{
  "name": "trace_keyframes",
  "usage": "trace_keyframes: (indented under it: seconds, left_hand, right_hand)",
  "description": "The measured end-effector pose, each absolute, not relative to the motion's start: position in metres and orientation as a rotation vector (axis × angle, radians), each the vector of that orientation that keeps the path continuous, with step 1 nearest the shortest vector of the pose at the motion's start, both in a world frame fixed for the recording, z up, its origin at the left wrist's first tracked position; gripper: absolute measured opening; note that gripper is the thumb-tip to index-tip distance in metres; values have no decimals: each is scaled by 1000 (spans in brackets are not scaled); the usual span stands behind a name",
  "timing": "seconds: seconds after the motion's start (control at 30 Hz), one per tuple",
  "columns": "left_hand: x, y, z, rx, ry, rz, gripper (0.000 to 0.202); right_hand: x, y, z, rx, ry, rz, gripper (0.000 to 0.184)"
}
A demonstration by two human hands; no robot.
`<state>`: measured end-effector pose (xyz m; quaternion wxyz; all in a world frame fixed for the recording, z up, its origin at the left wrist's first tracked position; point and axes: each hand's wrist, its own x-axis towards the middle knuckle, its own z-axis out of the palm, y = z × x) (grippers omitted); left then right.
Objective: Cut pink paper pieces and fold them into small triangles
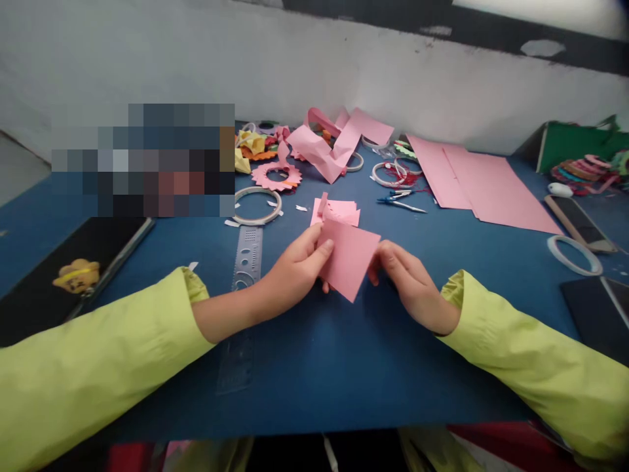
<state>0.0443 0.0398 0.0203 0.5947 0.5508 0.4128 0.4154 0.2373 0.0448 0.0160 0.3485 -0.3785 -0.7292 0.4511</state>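
Observation:
A square piece of pink paper (pixel 350 259) is pinched at its left side by my left hand (pixel 309 255), with the thumb on top. My right hand (pixel 405 278) is at the square's right corner, its fingers curled and partly behind the edge; what they hold, if anything, is hidden. Just beyond the square lie small pink paper pieces (pixel 344 211), one of them a curled strip. A clear plastic ruler (pixel 248 252) with cut-out shapes passes under my left forearm.
Behind are rolls of tape (pixel 258 206), a pink scalloped paper ring (pixel 276 176), crumpled pink paper (pixel 329 147) and a blue compass (pixel 401 202). Large pink sheets (pixel 501 187) and a phone (pixel 580 223) lie right. A black case (pixel 44 282) lies left. A blurred block hides the far left.

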Motion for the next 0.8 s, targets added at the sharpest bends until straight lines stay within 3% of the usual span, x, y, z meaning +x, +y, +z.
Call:
trace_keyframes:
  seconds: [0.3,0.47,0.7,0.8]
  left_hand:
    - [41,32,19,1702,1111,882,8]
    - [37,31,24,1854,918,808,20]
    - [37,24,24,2155,685,712,34]
    - [38,23,23,2147,735,765,31]
  right_hand:
    - [238,47,21,-839,-2070,1136,28]
    - [237,48,19,-791,-2077,1102,22]
    - [236,43,16,-846,-2187,743,14]
    - [236,41,16,-884,-2202,668,15]
